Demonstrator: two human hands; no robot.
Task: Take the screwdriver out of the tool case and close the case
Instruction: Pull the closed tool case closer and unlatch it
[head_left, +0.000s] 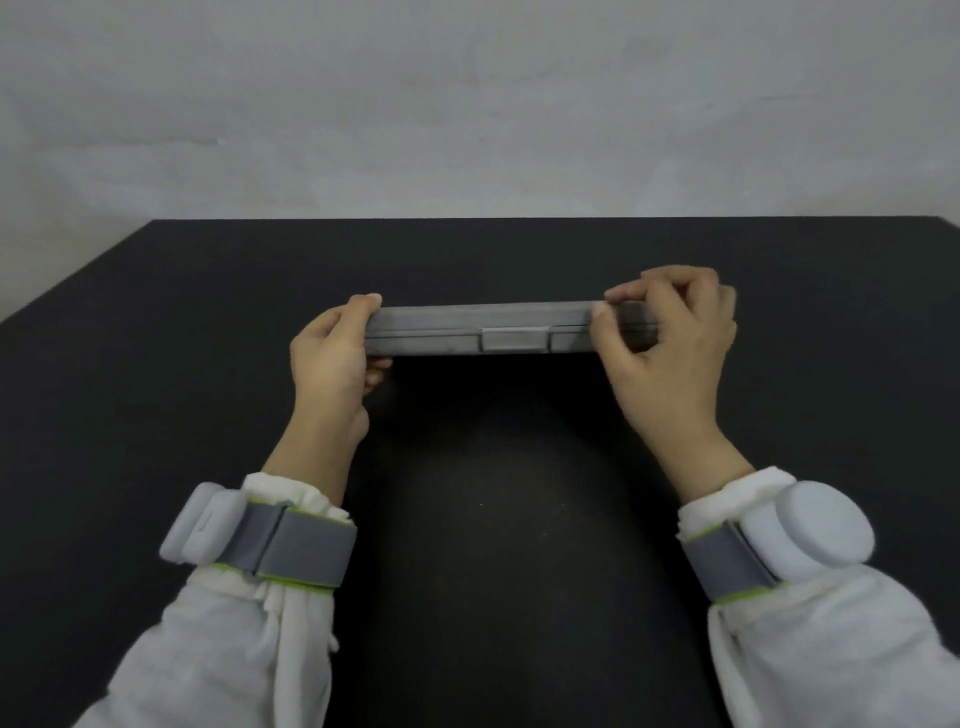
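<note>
A flat grey tool case is held a little above the black table, its front edge toward me, lid down on the base with a thin seam showing. A grey latch sits at the middle of that edge. My left hand grips the case's left end, thumb on top and fingers underneath. My right hand grips the right end, thumb and forefinger pinching the lid's front edge. No screwdriver is in view; the inside of the case is hidden.
The black table stretches from me to a far edge below a pale grey wall. Both wrists carry grey straps with white sensor pods over white sleeves.
</note>
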